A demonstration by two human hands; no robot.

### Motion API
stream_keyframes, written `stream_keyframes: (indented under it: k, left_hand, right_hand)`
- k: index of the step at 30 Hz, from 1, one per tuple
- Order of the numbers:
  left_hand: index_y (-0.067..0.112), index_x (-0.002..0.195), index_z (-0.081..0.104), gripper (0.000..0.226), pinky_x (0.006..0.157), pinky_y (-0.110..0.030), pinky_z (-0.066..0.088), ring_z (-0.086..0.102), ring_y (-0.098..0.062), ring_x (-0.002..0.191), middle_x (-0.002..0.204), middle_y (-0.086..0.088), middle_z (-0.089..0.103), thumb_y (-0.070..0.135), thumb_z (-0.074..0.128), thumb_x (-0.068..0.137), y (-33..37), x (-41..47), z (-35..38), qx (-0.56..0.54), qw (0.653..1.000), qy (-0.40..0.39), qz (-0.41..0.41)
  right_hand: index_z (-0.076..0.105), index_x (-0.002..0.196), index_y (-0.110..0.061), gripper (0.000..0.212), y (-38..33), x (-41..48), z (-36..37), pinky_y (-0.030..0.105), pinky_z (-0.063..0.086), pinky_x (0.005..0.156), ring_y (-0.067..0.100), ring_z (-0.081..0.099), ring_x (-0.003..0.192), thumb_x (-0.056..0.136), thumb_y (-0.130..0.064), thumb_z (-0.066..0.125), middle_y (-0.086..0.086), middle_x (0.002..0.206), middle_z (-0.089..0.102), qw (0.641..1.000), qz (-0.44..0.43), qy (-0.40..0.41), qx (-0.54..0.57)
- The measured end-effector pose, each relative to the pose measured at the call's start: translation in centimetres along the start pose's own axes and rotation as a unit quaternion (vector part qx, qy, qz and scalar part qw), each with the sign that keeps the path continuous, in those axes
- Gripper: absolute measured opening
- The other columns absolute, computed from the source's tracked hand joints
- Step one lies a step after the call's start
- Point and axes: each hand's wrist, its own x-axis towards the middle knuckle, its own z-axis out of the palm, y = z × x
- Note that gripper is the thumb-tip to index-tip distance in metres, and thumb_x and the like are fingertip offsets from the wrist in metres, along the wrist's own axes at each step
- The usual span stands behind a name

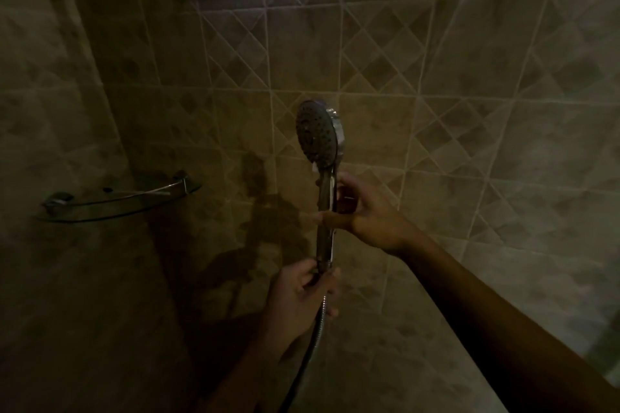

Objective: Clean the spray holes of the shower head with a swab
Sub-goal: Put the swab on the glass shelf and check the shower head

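A chrome hand-held shower head (pixel 318 134) stands upright in the middle of the view, its dark round spray face turned to the left. My right hand (pixel 364 208) grips the middle of its handle from the right, thumb across the front. My left hand (pixel 302 295) holds the bottom of the handle where the metal hose (pixel 310 345) joins and hangs down. No swab is visible in the dim light.
A curved glass corner shelf (pixel 117 199) with chrome brackets is mounted on the left wall. Beige tiled walls with a diamond pattern surround the shower head. The room is dark.
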Motion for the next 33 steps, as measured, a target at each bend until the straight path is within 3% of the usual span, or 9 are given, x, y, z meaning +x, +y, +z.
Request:
stream_keyframes:
  k: [4,10,14,16,18,20,22,26,33]
  left_hand:
    - [0.017,0.083,0.068,0.009,0.048,-0.028,0.055,0.069,-0.020,0.051,0.071,-0.006,0.073,0.023,0.068,0.089,0.0,0.0,0.1,-0.016,1.000,0.010,-0.001]
    - [0.018,0.081,0.068,0.008,0.049,-0.030,0.056,0.071,-0.019,0.054,0.070,-0.002,0.074,0.023,0.069,0.088,-0.3,-0.1,-0.1,0.005,1.000,0.016,0.016]
    - [0.022,0.083,0.070,0.005,0.049,-0.030,0.056,0.070,-0.020,0.053,0.071,-0.003,0.074,0.022,0.069,0.088,-0.2,-0.2,-0.2,-0.004,1.000,0.019,0.018]
    - [0.022,0.082,0.069,0.006,0.050,-0.030,0.057,0.070,-0.017,0.053,0.070,0.000,0.074,0.021,0.069,0.088,0.0,-0.2,-0.2,-0.009,1.000,0.025,0.016]
    - [0.022,0.082,0.069,0.006,0.051,-0.031,0.058,0.071,-0.014,0.055,0.070,0.003,0.074,0.022,0.069,0.088,0.2,-0.4,-0.1,-0.008,1.000,0.027,0.012]
    - [0.021,0.086,0.070,0.003,0.051,-0.029,0.058,0.071,-0.014,0.056,0.070,0.004,0.075,0.020,0.068,0.088,0.3,-0.8,-0.2,-0.009,0.999,0.027,0.015]
    - [0.019,0.089,0.070,0.003,0.051,-0.028,0.058,0.071,-0.016,0.056,0.071,0.003,0.075,0.021,0.068,0.089,0.3,-1.0,-0.3,-0.008,0.999,0.027,0.020]
    - [0.019,0.090,0.071,0.004,0.051,-0.029,0.058,0.070,-0.020,0.054,0.070,-0.002,0.074,0.021,0.067,0.090,0.5,-0.9,-0.4,-0.010,1.000,0.027,0.011]
    - [0.020,0.086,0.070,0.005,0.048,-0.023,0.055,0.069,-0.012,0.053,0.068,0.003,0.074,0.018,0.067,0.089,0.6,-1.4,-0.4,-0.020,0.999,0.029,0.020]
  right_hand:
    - [0.051,0.131,0.002,0.046,0.2,-0.1,-0.4,0.048,0.053,0.101,0.040,0.063,0.119,0.088,0.012,0.064,0.030,0.123,0.063,0.995,0.000,-0.048,0.087]
    - [0.056,0.114,0.003,0.049,0.0,0.1,0.1,0.022,0.057,0.068,0.011,0.066,0.074,0.074,0.002,0.084,0.010,0.085,0.066,0.999,-0.015,0.035,-0.012]
    - [0.052,0.125,0.005,0.042,0.3,-0.1,-0.2,0.045,0.054,0.099,0.038,0.065,0.112,0.087,0.009,0.068,0.035,0.124,0.061,0.997,-0.006,-0.030,0.065]
    - [0.052,0.123,0.003,0.042,0.5,0.0,-0.2,0.055,0.051,0.103,0.046,0.063,0.116,0.086,0.011,0.068,0.037,0.126,0.058,0.996,0.008,-0.035,0.084]
    - [0.056,0.107,-0.010,0.040,0.2,0.2,0.1,0.047,0.060,0.084,0.028,0.070,0.089,0.078,0.001,0.081,0.023,0.102,0.071,1.000,0.012,0.004,0.028]
    - [0.055,0.097,-0.020,0.043,0.0,0.3,0.3,0.027,0.055,0.064,0.007,0.063,0.068,0.072,-0.012,0.089,-0.007,0.076,0.067,0.998,0.001,0.030,-0.046]
    - [0.059,0.101,-0.020,0.036,-0.1,0.1,0.4,0.024,0.055,0.066,0.009,0.065,0.071,0.077,-0.017,0.086,-0.005,0.079,0.066,0.997,-0.007,0.020,-0.072]
    - [0.056,0.128,-0.002,0.039,0.0,-0.3,0.5,0.041,0.056,0.099,0.029,0.067,0.116,0.091,0.003,0.066,0.016,0.124,0.068,0.999,0.021,-0.042,0.016]
    - [0.055,0.123,-0.015,0.054,-0.6,-0.1,1.1,0.030,0.060,0.075,0.011,0.074,0.087,0.078,-0.011,0.084,-0.007,0.094,0.072,0.997,-0.007,0.015,-0.070]
